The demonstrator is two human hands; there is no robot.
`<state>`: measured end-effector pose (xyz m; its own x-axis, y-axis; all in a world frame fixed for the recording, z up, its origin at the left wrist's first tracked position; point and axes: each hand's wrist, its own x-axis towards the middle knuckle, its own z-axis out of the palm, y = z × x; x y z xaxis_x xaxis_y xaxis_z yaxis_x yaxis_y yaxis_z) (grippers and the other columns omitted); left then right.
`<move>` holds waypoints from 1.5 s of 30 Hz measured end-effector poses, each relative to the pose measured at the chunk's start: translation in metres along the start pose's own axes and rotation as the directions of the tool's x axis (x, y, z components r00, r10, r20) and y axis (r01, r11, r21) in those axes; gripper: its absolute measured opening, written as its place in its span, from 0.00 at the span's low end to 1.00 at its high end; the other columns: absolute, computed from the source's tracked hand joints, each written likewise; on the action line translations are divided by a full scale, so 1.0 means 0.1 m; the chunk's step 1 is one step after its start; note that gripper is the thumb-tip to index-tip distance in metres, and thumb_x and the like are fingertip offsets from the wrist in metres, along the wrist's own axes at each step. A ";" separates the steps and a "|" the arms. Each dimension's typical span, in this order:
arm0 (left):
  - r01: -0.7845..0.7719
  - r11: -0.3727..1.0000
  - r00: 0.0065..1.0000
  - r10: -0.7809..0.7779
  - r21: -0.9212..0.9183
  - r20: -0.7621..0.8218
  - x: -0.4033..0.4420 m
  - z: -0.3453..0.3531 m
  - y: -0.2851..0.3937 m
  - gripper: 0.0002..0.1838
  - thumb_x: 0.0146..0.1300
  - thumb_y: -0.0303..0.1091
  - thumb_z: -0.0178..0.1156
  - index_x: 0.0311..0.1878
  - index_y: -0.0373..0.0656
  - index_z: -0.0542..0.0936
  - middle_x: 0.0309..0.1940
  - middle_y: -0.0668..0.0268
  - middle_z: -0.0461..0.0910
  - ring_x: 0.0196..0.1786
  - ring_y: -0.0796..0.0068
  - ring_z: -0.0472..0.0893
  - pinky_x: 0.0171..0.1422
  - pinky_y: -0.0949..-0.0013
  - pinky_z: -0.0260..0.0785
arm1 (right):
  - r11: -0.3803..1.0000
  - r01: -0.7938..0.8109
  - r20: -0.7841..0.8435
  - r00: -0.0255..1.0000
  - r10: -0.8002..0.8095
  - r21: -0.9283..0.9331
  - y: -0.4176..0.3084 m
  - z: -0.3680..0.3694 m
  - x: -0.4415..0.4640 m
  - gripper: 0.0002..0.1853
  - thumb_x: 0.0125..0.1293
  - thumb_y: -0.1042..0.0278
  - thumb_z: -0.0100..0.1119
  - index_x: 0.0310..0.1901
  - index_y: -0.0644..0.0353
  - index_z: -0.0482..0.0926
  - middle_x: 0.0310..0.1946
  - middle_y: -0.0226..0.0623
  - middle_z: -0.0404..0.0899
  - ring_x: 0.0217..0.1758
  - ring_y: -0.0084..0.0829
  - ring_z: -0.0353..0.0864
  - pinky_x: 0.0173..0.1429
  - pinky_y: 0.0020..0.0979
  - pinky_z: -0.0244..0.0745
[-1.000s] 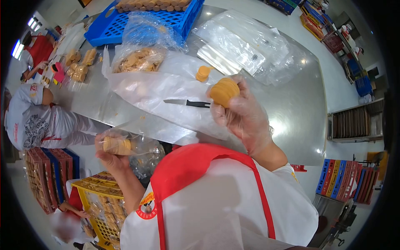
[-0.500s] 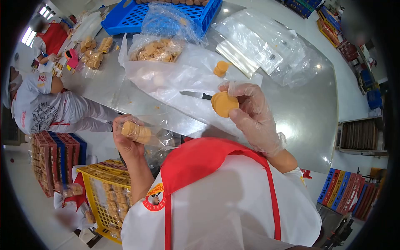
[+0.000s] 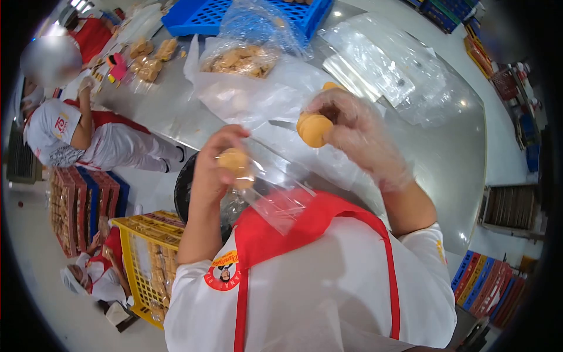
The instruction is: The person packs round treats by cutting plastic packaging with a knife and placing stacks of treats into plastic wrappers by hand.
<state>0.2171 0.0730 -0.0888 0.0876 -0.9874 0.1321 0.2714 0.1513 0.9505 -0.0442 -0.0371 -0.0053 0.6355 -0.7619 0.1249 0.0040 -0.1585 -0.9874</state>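
My bare left hand (image 3: 216,167) is closed round a clear plastic bag (image 3: 281,202) with round tan cookies (image 3: 234,166) inside; the bag's free end hangs to the right, over my red apron. In its clear glove, my right hand (image 3: 358,132) grips a short stack of round cookies (image 3: 314,129) between thumb and fingers, held apart from the bag. Behind that stack, a knife (image 3: 282,124) shows only its blade on white plastic sheeting (image 3: 234,97). More cookies (image 3: 332,86) are partly hidden behind my right hand.
On the steel table (image 3: 454,146) are a bag of cookie pieces (image 3: 243,60), a blue crate (image 3: 199,19) and flat clear bags (image 3: 381,64). Packed cookies (image 3: 146,67) lie at the left. Co-workers stand left; a yellow crate (image 3: 138,264) and a black bin (image 3: 183,188) are below.
My left hand has moved right and up with the bagged cookies, closer to my right hand. My right hand still holds its stack. The co-worker at the left has raised an arm towards the table.
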 end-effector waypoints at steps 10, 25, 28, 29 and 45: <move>0.090 0.980 0.933 -0.144 0.175 0.329 0.24 0.41 0.35 0.47 0.27 0.69 0.80 0.44 0.42 0.77 0.43 0.67 0.79 0.46 0.75 0.79 0.57 0.68 0.69 | 0.922 -0.106 0.214 0.957 0.197 -0.372 -0.42 0.11 0.42 0.15 0.55 0.65 0.55 0.42 0.59 0.84 0.30 0.29 0.79 0.25 0.18 0.71 0.26 0.23 0.63; 0.092 0.990 0.974 -0.113 0.111 0.197 0.13 0.47 0.38 0.41 0.29 0.59 0.85 0.43 0.43 0.79 0.44 0.68 0.70 0.47 0.75 0.74 0.52 0.71 0.65 | 0.994 -0.044 0.080 0.995 0.053 -0.104 0.08 0.11 0.48 0.11 0.59 0.70 0.62 0.43 0.63 0.83 0.35 0.34 0.80 0.39 0.26 0.78 0.46 0.28 0.74; 0.087 0.990 0.987 -0.100 0.108 0.125 0.04 0.43 0.35 0.40 0.30 0.56 0.85 0.43 0.43 0.78 0.45 0.68 0.69 0.47 0.75 0.74 0.52 0.71 0.65 | 0.871 -0.083 0.054 0.991 0.125 -0.483 0.44 -0.12 0.36 0.10 0.62 0.70 0.61 0.43 0.63 0.83 0.38 0.38 0.82 0.42 0.34 0.80 0.49 0.33 0.75; 0.087 0.988 0.989 -0.100 0.127 0.107 0.02 0.44 0.36 0.40 0.29 0.55 0.86 0.43 0.43 0.78 0.45 0.68 0.69 0.48 0.75 0.74 0.53 0.71 0.65 | 0.759 0.022 0.079 0.996 0.039 -0.651 0.70 -0.11 0.25 0.11 0.62 0.69 0.60 0.44 0.62 0.82 0.39 0.40 0.82 0.42 0.37 0.80 0.49 0.35 0.75; 0.080 0.962 0.997 -0.082 0.262 -0.004 -0.15 0.48 0.41 0.41 0.21 0.51 0.87 0.42 0.46 0.79 0.54 0.64 0.67 0.54 0.71 0.72 0.58 0.69 0.64 | 0.414 -0.046 -0.050 0.999 0.001 -0.909 1.37 0.12 -0.05 0.13 0.63 0.74 0.53 0.49 0.59 0.78 0.41 0.45 0.80 0.47 0.50 0.78 0.55 0.44 0.73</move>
<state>0.1813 0.0923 -0.0382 0.0689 -0.9962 0.0526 0.0174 0.0539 0.9984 -0.0378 -0.0475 -0.1428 0.5964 -0.7923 0.1286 -0.7293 -0.6018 -0.3255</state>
